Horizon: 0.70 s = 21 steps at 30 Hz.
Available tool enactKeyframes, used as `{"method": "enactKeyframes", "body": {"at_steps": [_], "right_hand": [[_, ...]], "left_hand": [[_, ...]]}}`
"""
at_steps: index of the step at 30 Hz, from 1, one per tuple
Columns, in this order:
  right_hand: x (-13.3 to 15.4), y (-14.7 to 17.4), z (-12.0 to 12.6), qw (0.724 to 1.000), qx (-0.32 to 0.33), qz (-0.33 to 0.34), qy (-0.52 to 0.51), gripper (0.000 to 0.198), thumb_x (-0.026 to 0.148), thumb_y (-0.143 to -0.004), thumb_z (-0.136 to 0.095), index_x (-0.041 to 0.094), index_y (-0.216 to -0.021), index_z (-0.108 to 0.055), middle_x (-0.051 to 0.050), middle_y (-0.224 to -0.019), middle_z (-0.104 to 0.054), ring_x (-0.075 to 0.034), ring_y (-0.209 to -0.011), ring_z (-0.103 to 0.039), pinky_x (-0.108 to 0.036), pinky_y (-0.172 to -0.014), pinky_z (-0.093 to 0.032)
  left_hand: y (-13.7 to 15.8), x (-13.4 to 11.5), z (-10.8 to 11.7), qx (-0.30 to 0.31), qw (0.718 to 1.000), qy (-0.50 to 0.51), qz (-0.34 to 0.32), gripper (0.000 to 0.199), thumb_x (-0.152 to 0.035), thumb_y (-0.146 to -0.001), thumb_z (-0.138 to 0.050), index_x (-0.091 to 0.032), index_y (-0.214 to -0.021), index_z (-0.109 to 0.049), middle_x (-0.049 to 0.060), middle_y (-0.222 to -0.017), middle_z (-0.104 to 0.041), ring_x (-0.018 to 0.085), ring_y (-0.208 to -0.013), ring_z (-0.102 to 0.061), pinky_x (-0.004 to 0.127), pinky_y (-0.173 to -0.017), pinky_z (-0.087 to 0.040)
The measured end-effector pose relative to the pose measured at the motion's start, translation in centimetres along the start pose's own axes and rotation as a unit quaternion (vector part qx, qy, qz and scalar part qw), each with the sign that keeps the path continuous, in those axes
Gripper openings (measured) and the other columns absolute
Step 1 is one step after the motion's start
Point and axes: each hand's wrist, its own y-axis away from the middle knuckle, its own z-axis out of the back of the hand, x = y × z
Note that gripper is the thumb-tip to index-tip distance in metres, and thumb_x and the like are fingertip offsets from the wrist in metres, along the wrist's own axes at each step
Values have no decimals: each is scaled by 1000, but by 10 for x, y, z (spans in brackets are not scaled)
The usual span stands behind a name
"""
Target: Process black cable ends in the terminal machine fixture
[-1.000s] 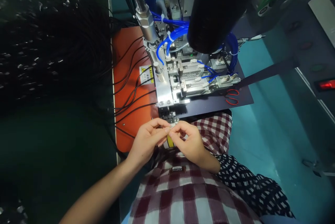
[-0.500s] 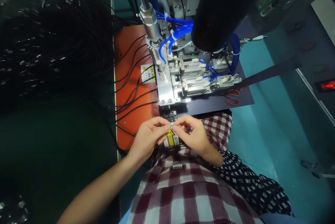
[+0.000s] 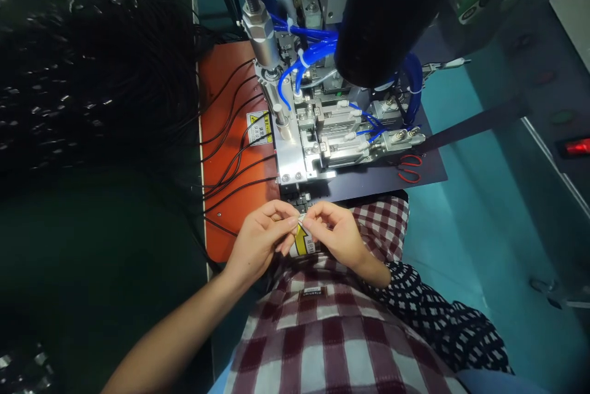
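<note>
Machine (image 3: 291, 157) at twelve o'clock, left hand (image 3: 262, 235) and right hand (image 3: 337, 233) pinch a pale piece (image 3: 301, 218), likely adjusting it; next needs steadiness.

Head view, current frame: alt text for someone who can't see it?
The left hand and right hand pinch a tiny pale piece, too small to identify, near a yellow-arrow label. Beyond them stands a metal machine with blue tubes; black cables cross the orange panel to its left.

Checked maroon-and-white garment (image 3: 318, 345) bears small dark label (image 3: 314, 291); right sleeve (image 3: 442, 314) is dark, white-patterned; left forearm (image 3: 175, 326) is bare.
</note>
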Motion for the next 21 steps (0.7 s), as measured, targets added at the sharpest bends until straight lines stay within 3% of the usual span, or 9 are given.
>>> {"method": "enactKeyframes", "body": {"at_steps": [10, 16, 21], "right_hand": [[-2, 0, 0, 1000, -1, -3, -27, 18, 32, -79, -67, 17, -73, -60, 2, -66, -58, -9, -52, -50, -22, -48, -38], [-1, 0, 4, 1000, 25, 8, -2, 15, 31, -79, -67, 17, -76, -63, 0, -69, -60, -9, -55, -49, -23, -50, -39], [1, 0, 8, 999, 27, 22, 5, 14, 30, -80, -69, 17, -82, -64, 1, -66, -60, -9, -53, -50, -23, -48, -37]], "left_hand": [[0, 2, 3, 35, 999, -2, -1, 23, -29, -78, -73, -15, -86, -56, -7, -51, -51, 3, -39, -42, 16, -44, -31], [-1, 1, 4, 48, 999, -12, -22, 27, -28, -77, -74, -17, -88, -52, -5, -68, -56, 3, -42, -47, 16, -43, -35], [2, -2, 4, 96, 994, -35, -40, 25, -26, -80, -72, -17, -91, -51, -4, -71, -55, 4, -49, -52, 16, -47, -40]]}}
